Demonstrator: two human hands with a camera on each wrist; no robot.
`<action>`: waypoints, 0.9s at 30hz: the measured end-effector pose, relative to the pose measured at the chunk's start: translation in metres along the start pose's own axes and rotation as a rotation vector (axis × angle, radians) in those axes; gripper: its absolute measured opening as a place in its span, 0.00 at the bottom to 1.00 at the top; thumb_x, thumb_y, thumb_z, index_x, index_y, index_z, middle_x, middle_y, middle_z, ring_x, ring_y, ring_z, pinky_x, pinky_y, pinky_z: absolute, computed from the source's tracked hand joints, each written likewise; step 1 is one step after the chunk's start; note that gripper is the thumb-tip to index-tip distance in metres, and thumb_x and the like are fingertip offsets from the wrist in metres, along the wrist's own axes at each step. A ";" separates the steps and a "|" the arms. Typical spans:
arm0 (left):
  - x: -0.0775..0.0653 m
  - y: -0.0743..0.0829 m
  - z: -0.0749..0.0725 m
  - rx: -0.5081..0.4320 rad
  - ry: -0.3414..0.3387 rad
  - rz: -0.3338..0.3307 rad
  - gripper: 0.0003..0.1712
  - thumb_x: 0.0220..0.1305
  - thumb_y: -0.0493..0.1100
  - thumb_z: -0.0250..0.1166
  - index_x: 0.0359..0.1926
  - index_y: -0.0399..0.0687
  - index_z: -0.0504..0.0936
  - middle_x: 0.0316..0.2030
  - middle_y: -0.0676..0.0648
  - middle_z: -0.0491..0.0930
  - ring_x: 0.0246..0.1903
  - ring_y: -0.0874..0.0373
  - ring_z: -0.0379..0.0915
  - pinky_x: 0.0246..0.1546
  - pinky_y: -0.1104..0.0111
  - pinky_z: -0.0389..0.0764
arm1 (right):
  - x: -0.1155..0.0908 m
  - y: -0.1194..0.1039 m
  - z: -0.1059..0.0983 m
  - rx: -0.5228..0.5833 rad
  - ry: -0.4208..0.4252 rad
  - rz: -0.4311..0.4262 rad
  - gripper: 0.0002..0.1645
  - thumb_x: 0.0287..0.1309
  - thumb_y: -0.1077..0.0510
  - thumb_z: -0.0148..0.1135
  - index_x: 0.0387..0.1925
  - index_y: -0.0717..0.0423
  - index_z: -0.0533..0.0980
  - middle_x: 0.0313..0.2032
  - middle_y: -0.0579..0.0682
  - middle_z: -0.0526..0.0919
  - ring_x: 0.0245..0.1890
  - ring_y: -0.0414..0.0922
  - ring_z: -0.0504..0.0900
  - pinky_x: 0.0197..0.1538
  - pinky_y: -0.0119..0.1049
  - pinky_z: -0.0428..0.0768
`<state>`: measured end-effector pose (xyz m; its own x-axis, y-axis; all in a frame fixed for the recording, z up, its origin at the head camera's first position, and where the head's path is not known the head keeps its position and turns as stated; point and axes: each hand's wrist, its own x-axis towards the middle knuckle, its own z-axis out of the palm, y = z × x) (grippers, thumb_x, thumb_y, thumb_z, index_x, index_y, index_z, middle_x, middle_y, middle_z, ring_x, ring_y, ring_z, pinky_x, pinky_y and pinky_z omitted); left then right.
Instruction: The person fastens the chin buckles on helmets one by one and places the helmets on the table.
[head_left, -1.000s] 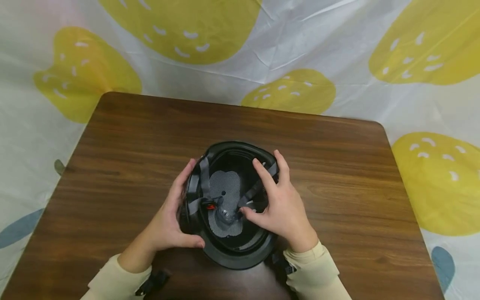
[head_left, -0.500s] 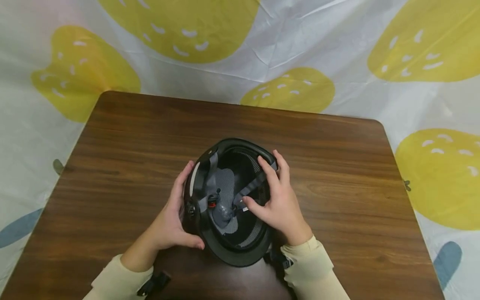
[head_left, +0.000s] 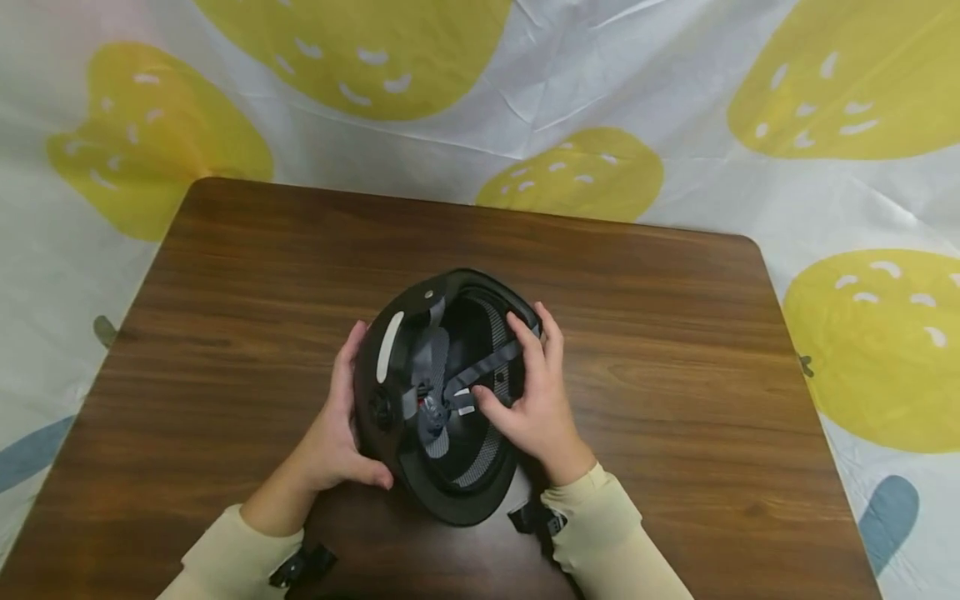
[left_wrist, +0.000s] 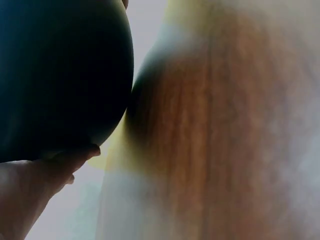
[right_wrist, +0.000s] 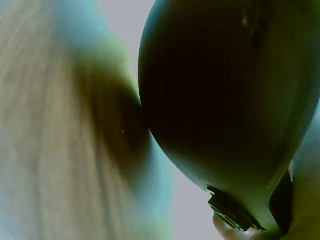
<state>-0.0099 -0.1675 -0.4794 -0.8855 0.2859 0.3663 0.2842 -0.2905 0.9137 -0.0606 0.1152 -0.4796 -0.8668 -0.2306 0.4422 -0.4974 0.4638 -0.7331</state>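
A black helmet (head_left: 408, 358) is held tilted above the table, its hollow turned up and to the right. My left hand (head_left: 333, 437) grips the outer shell on the left, thumb near the brim and other fingers partly hidden behind. On the right, my right hand (head_left: 536, 408) holds the rim, with its thumb inside the hollow by a strap buckle. Grey straps (head_left: 483, 367) cross the inside over a ribbed grey pad (head_left: 435, 354). The shell's left side shows a white strip (head_left: 390, 346) and a round dark knob (head_left: 381, 406). In both wrist views the helmet's dark shell (left_wrist: 65, 75) fills much of the picture.
The brown wooden table (head_left: 645, 333) has rounded far corners. Behind it hangs a white cloth (head_left: 675, 67) with yellow fruit shapes. Black wrist straps (head_left: 303, 567) sit at both sleeves near the table's front.
The helmet has turned so its left outer side, white strip and knob now show, and its hollow faces more to the right. Both hands keep their hold and shift slightly left.
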 end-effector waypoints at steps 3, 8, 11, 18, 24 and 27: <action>-0.001 -0.002 0.000 -0.006 0.003 -0.015 0.92 0.39 0.67 0.88 0.86 0.49 0.30 0.84 0.39 0.40 0.82 0.46 0.39 0.78 0.68 0.48 | -0.001 0.001 0.002 0.010 -0.024 0.024 0.58 0.52 0.42 0.75 0.81 0.47 0.60 0.84 0.54 0.43 0.81 0.56 0.52 0.72 0.67 0.62; -0.002 -0.001 -0.001 0.005 0.020 -0.025 0.90 0.39 0.68 0.88 0.87 0.51 0.33 0.84 0.39 0.41 0.82 0.45 0.38 0.78 0.68 0.46 | 0.000 -0.008 -0.002 0.032 0.023 0.005 0.51 0.62 0.34 0.69 0.79 0.49 0.64 0.83 0.57 0.38 0.79 0.66 0.48 0.72 0.69 0.56; -0.002 0.001 -0.001 0.009 0.026 -0.053 0.89 0.40 0.68 0.87 0.87 0.53 0.34 0.84 0.41 0.39 0.82 0.47 0.37 0.77 0.69 0.45 | 0.004 -0.031 -0.014 0.056 0.122 -0.037 0.44 0.67 0.30 0.63 0.72 0.52 0.74 0.83 0.58 0.41 0.77 0.67 0.49 0.70 0.67 0.56; 0.004 0.004 0.004 -0.018 -0.007 -0.070 0.88 0.43 0.62 0.88 0.86 0.58 0.30 0.85 0.42 0.39 0.81 0.45 0.38 0.77 0.68 0.50 | 0.022 -0.119 -0.039 0.321 -0.186 0.074 0.44 0.61 0.38 0.77 0.74 0.44 0.73 0.82 0.49 0.51 0.75 0.53 0.65 0.62 0.58 0.79; 0.002 0.010 0.013 0.079 -0.049 -0.117 0.90 0.42 0.63 0.89 0.86 0.54 0.29 0.84 0.45 0.40 0.81 0.48 0.42 0.76 0.70 0.52 | 0.036 -0.135 -0.023 0.234 -0.488 0.171 0.72 0.46 0.46 0.88 0.84 0.23 0.51 0.78 0.43 0.60 0.74 0.45 0.65 0.66 0.54 0.76; 0.004 0.009 0.018 0.035 -0.065 -0.118 0.89 0.44 0.59 0.89 0.86 0.54 0.28 0.84 0.43 0.40 0.80 0.49 0.44 0.76 0.69 0.55 | 0.038 -0.125 -0.018 0.345 -0.526 0.164 0.70 0.49 0.52 0.85 0.85 0.28 0.51 0.76 0.44 0.64 0.68 0.45 0.73 0.67 0.51 0.76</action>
<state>-0.0042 -0.1524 -0.4662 -0.8883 0.3749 0.2653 0.1930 -0.2193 0.9564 -0.0305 0.0633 -0.3620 -0.7906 -0.6092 0.0623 -0.2640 0.2472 -0.9323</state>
